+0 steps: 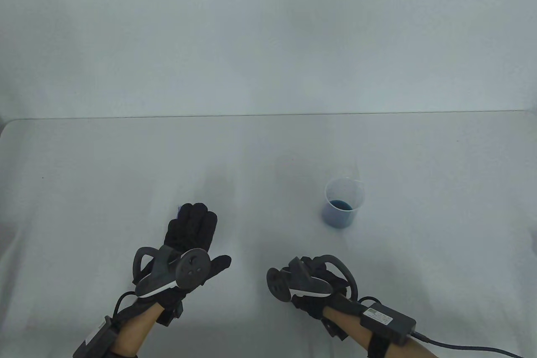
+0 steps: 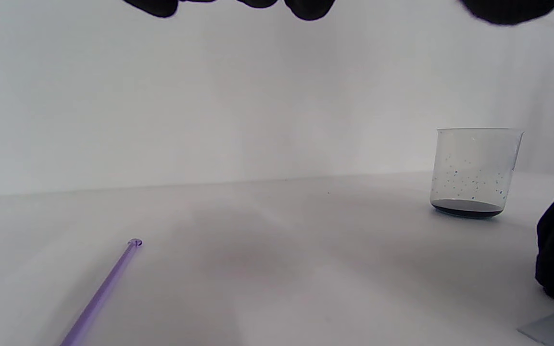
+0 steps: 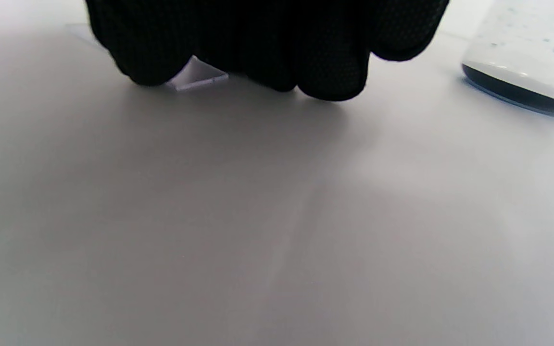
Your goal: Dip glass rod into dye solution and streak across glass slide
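Both gloved hands are low at the near edge of the white table (image 1: 268, 148). The left hand (image 1: 191, 234) is stretched out flat, fingers spread and thumb out to the side, gripping nothing. Under it, the left wrist view picks up the purple glass rod (image 2: 104, 290) lying flat on the table, its rounded tip pointing away toward the far side, with the fingertips (image 2: 308, 8) hanging well above it and not touching. In the table view only a speck of purple peeks out by the fingertips.

Over to the right hand (image 1: 312, 274): it sits knuckles-down on the table, fingers curled under. The right wrist view shows those curled fingers (image 3: 277, 43) bunched together, and a corner of the clear glass slide (image 3: 197, 77) pokes out just behind them; whether they touch it, I cannot tell. The left wrist view catches a grey corner of the same slide at its lower right.

The beaker (image 1: 344, 202) stands upright, beyond and to the right of the right hand, well apart from both hands. A shallow layer of dark blue dye solution (image 1: 340, 205) sits at its bottom, with blue droplets speckling the inner wall.
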The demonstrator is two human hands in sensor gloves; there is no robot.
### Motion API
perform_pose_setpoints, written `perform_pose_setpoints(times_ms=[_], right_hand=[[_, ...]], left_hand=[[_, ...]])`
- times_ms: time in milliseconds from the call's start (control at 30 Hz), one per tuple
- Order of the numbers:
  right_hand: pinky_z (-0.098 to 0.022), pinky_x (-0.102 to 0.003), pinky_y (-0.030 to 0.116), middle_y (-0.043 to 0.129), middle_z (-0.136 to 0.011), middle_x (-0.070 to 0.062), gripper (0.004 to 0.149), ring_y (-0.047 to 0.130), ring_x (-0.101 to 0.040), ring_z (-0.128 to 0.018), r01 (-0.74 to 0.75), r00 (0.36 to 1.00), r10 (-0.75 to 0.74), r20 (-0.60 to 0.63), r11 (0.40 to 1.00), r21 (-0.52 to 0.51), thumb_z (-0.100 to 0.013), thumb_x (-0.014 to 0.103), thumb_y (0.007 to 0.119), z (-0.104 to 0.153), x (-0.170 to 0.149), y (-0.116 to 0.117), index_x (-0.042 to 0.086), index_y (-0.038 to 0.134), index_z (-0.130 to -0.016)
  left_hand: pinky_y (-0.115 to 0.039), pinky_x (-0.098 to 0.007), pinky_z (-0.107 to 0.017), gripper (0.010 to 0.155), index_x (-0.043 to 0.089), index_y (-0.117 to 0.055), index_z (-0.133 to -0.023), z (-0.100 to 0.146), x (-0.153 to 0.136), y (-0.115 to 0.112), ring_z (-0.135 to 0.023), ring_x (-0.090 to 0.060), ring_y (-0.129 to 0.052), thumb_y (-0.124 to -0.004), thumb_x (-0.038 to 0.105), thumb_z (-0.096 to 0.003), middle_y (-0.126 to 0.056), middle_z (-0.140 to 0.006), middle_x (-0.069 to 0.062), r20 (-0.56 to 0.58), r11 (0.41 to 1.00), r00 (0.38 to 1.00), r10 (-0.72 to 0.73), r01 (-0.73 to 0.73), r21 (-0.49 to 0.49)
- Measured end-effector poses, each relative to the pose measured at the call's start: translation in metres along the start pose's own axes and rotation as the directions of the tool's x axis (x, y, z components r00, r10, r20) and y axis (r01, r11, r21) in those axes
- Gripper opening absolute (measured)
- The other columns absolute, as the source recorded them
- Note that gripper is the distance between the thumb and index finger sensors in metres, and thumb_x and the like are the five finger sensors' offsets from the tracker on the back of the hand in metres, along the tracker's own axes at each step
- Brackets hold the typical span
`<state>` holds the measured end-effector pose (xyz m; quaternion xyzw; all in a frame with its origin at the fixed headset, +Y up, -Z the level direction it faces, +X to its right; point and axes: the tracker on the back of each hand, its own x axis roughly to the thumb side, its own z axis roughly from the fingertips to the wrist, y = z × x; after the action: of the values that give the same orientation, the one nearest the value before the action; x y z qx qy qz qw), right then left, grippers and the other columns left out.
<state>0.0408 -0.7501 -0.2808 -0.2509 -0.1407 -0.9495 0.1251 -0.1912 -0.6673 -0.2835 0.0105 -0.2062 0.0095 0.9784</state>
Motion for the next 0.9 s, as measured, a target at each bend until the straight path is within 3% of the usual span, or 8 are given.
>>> perform_pose_setpoints(times_ms=[400,500,733,767,900], right_hand=[[-0.066,-0.051,0.070,0.079,-0.091,-0.005,0.055,0.085,-0.026,-0.081,-0.003,0.999,0.003,0.049,1.000,-0.003,-0.048,0.048,0.076,0.004,0.011,-0.001,0.022,0.067,-0.096],[-0.067,-0.053,0.067,0.075,-0.098,-0.005,0.059,0.081,-0.029,-0.087,0.055,0.998,-0.055,0.037,0.998,0.011,-0.050,0.054,0.069,0.006,0.000,-0.011,0.023,0.063,-0.100],[-0.072,-0.063,0.058,0.053,-0.115,-0.010,0.074,0.063,-0.040,-0.104,0.281,0.948,-0.304,-0.095,0.938,-0.204,-0.052,0.063,0.053,0.032,-0.062,-0.059,0.021,0.041,-0.111],[-0.073,-0.064,0.056,0.047,-0.118,-0.011,0.077,0.058,-0.042,-0.107,0.309,0.935,-0.340,-0.097,0.920,-0.239,-0.052,0.064,0.051,0.037,-0.070,-0.062,0.020,0.033,-0.112],[-0.074,-0.070,0.048,0.037,-0.122,-0.009,0.082,0.046,-0.047,-0.112,0.361,0.899,-0.423,-0.111,0.862,-0.356,-0.050,0.068,0.046,0.057,-0.093,-0.068,0.020,0.028,-0.113]], left_hand=[[-0.038,-0.062,-0.080,0.094,0.009,-0.024,-0.118,-0.001,0.000,-0.001,-0.113,-0.054,-0.022,-0.055,0.067,-0.0513,-0.018,-0.123,-0.026,0.000,1.000,1.000,-0.002,0.002,-0.009],[-0.038,-0.062,-0.080,0.094,0.009,-0.025,-0.118,0.000,0.001,0.000,-0.113,-0.054,-0.022,-0.055,0.067,-0.0513,-0.018,-0.123,-0.026,0.003,1.000,1.000,0.006,-0.006,-0.004],[-0.039,-0.063,-0.080,0.093,0.009,-0.025,-0.118,0.000,0.002,-0.001,-0.113,-0.054,-0.023,-0.055,0.067,-0.0515,-0.019,-0.123,-0.026,0.022,0.999,0.999,0.046,-0.045,-0.006],[-0.039,-0.063,-0.080,0.093,0.009,-0.025,-0.118,-0.001,0.002,0.000,-0.113,-0.054,-0.023,-0.055,0.067,-0.0516,-0.019,-0.123,-0.026,0.024,0.998,0.998,0.055,-0.055,-0.008],[-0.039,-0.064,-0.080,0.093,0.009,-0.025,-0.118,0.000,0.001,0.001,-0.112,-0.055,-0.023,-0.055,0.067,-0.0517,-0.019,-0.123,-0.026,0.023,0.995,0.995,0.097,-0.097,-0.003]])
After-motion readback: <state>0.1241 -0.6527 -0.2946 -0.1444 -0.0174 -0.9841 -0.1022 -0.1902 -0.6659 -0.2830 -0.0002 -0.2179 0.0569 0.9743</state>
